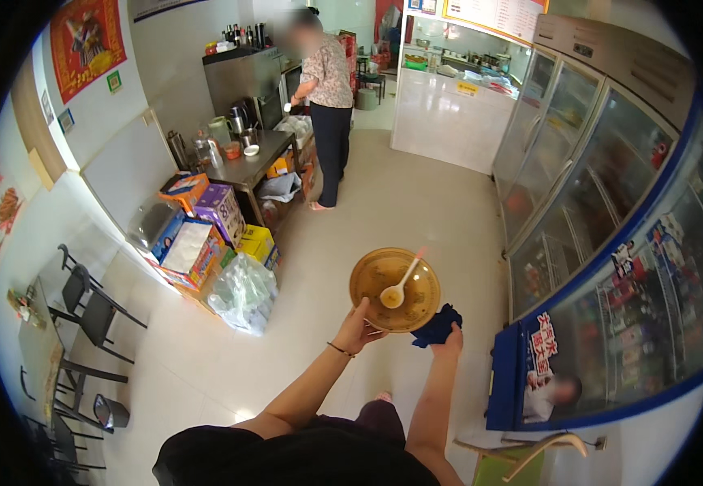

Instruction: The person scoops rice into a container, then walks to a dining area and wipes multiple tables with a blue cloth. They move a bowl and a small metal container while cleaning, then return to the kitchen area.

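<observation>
My left hand (359, 327) grips the near left rim of a large yellow-brown bowl (367, 279), thumb over the edge and fingers underneath. Inside the bowl lies a white spoon (393, 295) with a pinkish handle end leaning on the far right rim. A little liquid or residue shows at the bottom. Just right of the bowl, my right hand (450, 338) is closed around a bunched dark blue cloth (435, 326). The cloth sits close against the bowl's lower right side; whether they touch I cannot tell.
Boxes (220, 212) and a filled plastic bag (243, 293) stand on the left, by a metal table (266, 154) with jugs. A person (329, 97) stands beyond it. Glass-door fridges (586, 178) line the right; a counter (440, 117) is at the back. Black chairs (100, 312) are far left.
</observation>
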